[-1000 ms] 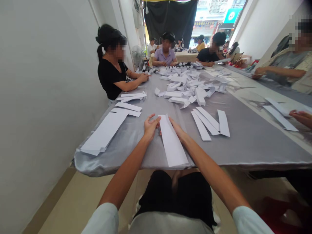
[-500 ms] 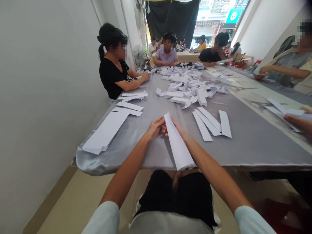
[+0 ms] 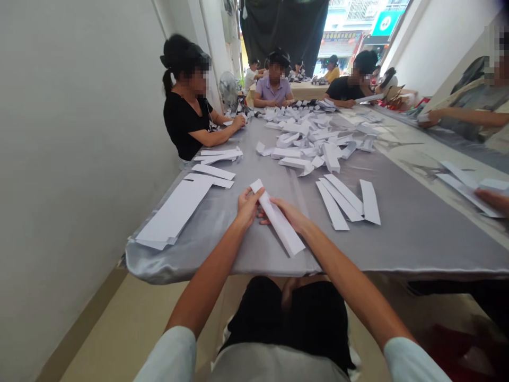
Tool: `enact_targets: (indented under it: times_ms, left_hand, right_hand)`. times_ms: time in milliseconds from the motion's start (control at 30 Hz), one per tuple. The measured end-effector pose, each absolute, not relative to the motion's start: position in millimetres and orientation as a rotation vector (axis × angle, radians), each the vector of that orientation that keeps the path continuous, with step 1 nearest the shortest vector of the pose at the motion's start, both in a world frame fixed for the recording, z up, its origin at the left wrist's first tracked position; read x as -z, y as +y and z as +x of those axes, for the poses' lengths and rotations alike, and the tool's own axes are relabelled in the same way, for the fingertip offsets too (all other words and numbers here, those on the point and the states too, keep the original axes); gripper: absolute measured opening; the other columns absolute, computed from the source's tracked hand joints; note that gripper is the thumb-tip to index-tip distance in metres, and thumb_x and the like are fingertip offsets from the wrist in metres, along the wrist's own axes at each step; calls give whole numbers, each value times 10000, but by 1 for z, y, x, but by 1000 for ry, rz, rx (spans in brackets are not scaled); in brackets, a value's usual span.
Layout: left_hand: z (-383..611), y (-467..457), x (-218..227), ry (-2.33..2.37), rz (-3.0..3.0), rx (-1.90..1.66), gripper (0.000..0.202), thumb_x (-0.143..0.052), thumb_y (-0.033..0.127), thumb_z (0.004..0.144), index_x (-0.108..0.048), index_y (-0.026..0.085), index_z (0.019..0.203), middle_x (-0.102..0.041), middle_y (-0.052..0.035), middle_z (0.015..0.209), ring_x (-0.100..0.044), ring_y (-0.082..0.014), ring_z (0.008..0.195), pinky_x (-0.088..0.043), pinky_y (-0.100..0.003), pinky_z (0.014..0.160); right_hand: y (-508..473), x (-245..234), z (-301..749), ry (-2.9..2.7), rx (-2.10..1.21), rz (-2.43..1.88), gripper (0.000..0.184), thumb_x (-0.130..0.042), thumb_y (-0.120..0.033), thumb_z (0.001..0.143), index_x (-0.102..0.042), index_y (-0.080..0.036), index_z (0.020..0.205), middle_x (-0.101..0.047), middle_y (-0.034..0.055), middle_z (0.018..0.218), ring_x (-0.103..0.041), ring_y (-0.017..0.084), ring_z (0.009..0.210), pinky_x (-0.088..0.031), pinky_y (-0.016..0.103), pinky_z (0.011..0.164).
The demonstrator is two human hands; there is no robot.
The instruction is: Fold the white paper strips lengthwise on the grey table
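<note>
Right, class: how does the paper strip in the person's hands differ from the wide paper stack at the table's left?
The paper strip is narrow, while the paper stack is wider. The strip is held between the left hand and right hand; the stack lies untouched on the gray tablecloth. Both are long white paper.
</note>
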State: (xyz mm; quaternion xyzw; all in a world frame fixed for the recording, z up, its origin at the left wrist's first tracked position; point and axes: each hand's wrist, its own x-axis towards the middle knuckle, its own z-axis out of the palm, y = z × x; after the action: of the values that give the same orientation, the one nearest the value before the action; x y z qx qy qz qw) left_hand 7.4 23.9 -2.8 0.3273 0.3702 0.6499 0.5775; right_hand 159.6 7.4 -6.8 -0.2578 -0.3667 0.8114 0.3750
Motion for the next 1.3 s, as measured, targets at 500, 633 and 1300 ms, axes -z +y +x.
enact_targets:
  times_ms: [500,633,1300]
  left_hand:
    - [-2,23,3,932,858,-1473,458,-952,418,631,-743,134,923,-702,-21,792,-599,-106,628,-472,-226,574]
    - [-2,18,-2,877,907,-1330,453,-962,378,626,-761,133,949,-737,-41,812,-635,-127,636,-505,-249,612]
    - [2,9,-6,758,1052,-1138,378,-930,357,702,-810,115,966,-772,-83,854,-659,-134,648,-492,-238,612]
  right_hand:
    - [0,9,160,-1244,-1905,-673,324,-819,-415,882,-705,-155,1037,-758,67,871,-733,190,775,-652,322,708]
    - [7,10,163,-1240,-1606,-811,395,-828,-536,833,-703,-164,874,-721,36,788,-677,143,705,-572,228,594]
    - [11,0,168,-1198,-1321,-705,391,-850,-463,793,-763,-219,1085,-661,13,868,-633,144,753,-513,186,472]
